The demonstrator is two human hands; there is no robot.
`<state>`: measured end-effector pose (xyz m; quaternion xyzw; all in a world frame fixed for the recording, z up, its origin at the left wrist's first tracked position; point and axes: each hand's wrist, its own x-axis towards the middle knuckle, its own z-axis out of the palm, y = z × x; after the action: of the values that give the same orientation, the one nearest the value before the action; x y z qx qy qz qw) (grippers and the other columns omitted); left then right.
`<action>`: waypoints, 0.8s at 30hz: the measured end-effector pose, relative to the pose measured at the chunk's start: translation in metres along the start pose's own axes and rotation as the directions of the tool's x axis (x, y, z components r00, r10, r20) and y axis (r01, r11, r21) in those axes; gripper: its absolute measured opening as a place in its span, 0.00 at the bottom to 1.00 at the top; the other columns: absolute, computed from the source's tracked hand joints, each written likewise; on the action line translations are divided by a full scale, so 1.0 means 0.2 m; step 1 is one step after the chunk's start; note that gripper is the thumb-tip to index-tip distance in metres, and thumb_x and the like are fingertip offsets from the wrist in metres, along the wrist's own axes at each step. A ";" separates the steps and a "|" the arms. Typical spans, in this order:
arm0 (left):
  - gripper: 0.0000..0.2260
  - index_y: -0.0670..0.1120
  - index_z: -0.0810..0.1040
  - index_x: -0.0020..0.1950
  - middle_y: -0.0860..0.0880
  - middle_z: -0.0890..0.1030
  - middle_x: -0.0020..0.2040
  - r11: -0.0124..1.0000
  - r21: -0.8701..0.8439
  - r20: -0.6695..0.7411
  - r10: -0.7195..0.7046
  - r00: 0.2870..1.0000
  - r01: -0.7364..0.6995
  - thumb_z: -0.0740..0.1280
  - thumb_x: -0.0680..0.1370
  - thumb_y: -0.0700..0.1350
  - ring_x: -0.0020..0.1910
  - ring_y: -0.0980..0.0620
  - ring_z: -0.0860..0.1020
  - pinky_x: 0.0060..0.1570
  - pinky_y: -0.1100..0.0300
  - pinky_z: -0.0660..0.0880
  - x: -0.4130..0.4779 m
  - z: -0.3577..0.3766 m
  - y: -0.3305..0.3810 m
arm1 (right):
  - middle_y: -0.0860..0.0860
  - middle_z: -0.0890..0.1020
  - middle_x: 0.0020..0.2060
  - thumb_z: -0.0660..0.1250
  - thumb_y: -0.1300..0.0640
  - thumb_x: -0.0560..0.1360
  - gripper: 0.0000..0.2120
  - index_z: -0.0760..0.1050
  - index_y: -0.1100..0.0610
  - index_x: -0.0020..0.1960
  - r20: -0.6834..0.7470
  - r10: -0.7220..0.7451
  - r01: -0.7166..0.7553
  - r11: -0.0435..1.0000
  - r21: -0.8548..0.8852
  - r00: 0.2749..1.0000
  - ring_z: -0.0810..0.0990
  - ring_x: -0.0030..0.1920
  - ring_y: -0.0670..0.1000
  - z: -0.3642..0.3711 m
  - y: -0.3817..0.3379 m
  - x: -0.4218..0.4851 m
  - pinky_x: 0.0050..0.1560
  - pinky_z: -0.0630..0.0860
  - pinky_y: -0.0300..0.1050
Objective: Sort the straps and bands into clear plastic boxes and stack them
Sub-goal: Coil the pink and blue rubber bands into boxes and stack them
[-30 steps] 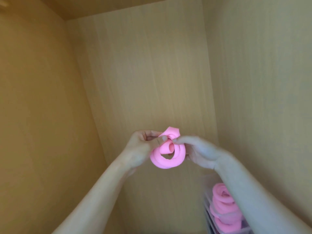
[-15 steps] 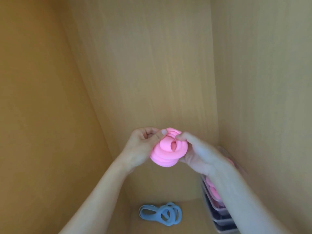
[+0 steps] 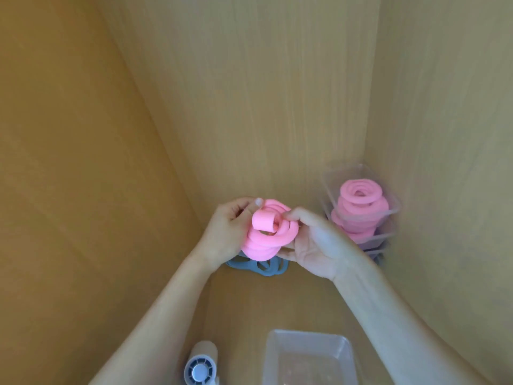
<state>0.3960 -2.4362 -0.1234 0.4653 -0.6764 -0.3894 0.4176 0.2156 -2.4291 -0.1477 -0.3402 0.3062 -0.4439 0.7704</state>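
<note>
Both the left hand (image 3: 226, 232) and right hand (image 3: 316, 245) grip the coiled pink band (image 3: 268, 234) between them.

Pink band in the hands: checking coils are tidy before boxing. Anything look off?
Yes. On the pink band, one end stands up as a loose curl above the coil, between the left hand and right hand.

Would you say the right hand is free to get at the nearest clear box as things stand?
Likely not yet: the right hand and left hand both grip the coiled pink band. Nothing covers the nearest clear box below.
</note>
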 end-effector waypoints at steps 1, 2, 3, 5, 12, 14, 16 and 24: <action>0.13 0.45 0.85 0.48 0.49 0.85 0.43 0.997 -0.055 0.031 -0.058 0.998 0.059 0.64 0.82 0.50 0.42 0.55 0.79 0.44 0.61 0.75 -0.02 0.00 -0.02 | 0.55 0.84 0.54 0.66 0.57 0.72 0.19 0.80 0.56 0.63 0.020 0.009 -0.009 1.000 -0.012 1.000 0.83 0.53 0.53 -0.01 0.04 -0.01 0.63 0.74 0.52; 0.12 0.45 0.85 0.50 0.47 0.85 0.46 0.987 -0.121 0.054 -0.103 0.993 0.109 0.66 0.81 0.52 0.45 0.53 0.80 0.47 0.58 0.76 -0.04 0.00 -0.03 | 0.55 0.85 0.53 0.65 0.57 0.73 0.17 0.81 0.55 0.61 0.015 0.016 -0.016 0.999 -0.033 1.000 0.83 0.51 0.52 -0.02 0.07 -0.02 0.59 0.75 0.51; 0.13 0.44 0.84 0.52 0.44 0.85 0.49 0.970 -0.191 0.065 -0.137 0.988 0.147 0.68 0.78 0.52 0.47 0.50 0.81 0.50 0.54 0.77 -0.06 0.01 -0.05 | 0.54 0.85 0.52 0.64 0.58 0.75 0.14 0.81 0.55 0.59 0.002 0.009 -0.009 0.999 -0.051 1.000 0.84 0.49 0.51 -0.03 0.09 -0.03 0.55 0.77 0.49; 0.19 0.42 0.82 0.57 0.43 0.85 0.54 0.931 -0.295 0.061 -0.207 0.976 0.216 0.72 0.74 0.54 0.51 0.47 0.81 0.53 0.50 0.78 -0.10 0.04 -0.09 | 0.54 0.85 0.49 0.63 0.59 0.77 0.12 0.83 0.55 0.55 -0.049 -0.013 0.009 0.997 -0.075 0.999 0.84 0.46 0.50 -0.06 0.14 -0.05 0.46 0.78 0.45; 0.17 0.41 0.80 0.52 0.42 0.83 0.47 0.786 -0.464 0.050 -0.437 0.898 0.408 0.65 0.80 0.55 0.47 0.47 0.81 0.51 0.52 0.75 -0.24 0.19 -0.25 | 0.54 0.86 0.43 0.68 0.64 0.74 0.05 0.81 0.57 0.46 -0.307 -0.045 0.009 0.993 -0.116 0.951 0.85 0.44 0.53 -0.13 0.32 -0.15 0.51 0.77 0.50; 0.16 0.42 0.80 0.52 0.43 0.85 0.50 0.783 -0.463 0.014 -0.462 0.887 0.415 0.62 0.83 0.54 0.51 0.45 0.82 0.54 0.50 0.77 -0.29 0.22 -0.29 | 0.54 0.86 0.44 0.69 0.63 0.74 0.04 0.78 0.59 0.49 -0.374 -0.039 -0.003 0.994 -0.110 0.927 0.85 0.46 0.54 -0.15 0.37 -0.17 0.50 0.78 0.47; 0.15 0.44 0.76 0.49 0.44 0.85 0.51 0.818 -0.421 -0.028 -0.444 0.896 0.392 0.66 0.81 0.56 0.53 0.45 0.84 0.52 0.49 0.79 -0.36 0.24 -0.33 | 0.55 0.86 0.43 0.70 0.63 0.74 0.04 0.76 0.57 0.45 -0.430 -0.048 0.000 0.994 -0.110 0.902 0.84 0.44 0.53 -0.17 0.42 -0.20 0.45 0.79 0.43; 0.17 0.48 0.73 0.51 0.48 0.82 0.53 0.938 0.057 0.017 -0.342 0.939 0.341 0.77 0.73 0.53 0.51 0.49 0.80 0.53 0.48 0.78 -0.58 0.39 -0.42 | 0.58 0.86 0.45 0.70 0.64 0.75 0.04 0.76 0.57 0.45 -0.556 0.042 -0.092 0.994 -0.062 0.830 0.85 0.45 0.54 -0.21 0.65 -0.27 0.50 0.79 0.47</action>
<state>0.3747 -2.3360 -0.2502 0.5812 -0.6010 -0.4441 0.3222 0.2216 -2.3420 -0.2674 -0.2189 0.5464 -0.4826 0.6486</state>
